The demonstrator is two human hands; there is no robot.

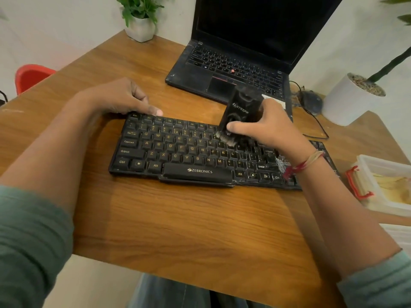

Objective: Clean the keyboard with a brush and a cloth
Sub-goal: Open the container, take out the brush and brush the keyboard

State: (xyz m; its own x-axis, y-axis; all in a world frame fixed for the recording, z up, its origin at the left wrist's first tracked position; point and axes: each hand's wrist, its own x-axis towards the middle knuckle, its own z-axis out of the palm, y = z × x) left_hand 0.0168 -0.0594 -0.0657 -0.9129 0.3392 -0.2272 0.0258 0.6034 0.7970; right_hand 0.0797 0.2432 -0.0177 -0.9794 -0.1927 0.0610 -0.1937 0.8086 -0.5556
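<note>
A black Zebronics keyboard with gold-lettered keys and grey dust smears near its right end lies on a wooden table. Its long axis runs left to right, spacebar edge toward the person. The left hand grips its far left corner, fingers curled. The right hand grasps a black brush upright, bristles down on the upper key rows. Behind stand an open laptop, a potted plant and white walls.

Wood-grain table against white wall; red chair left; potted plant far corner; round planter right.
</note>
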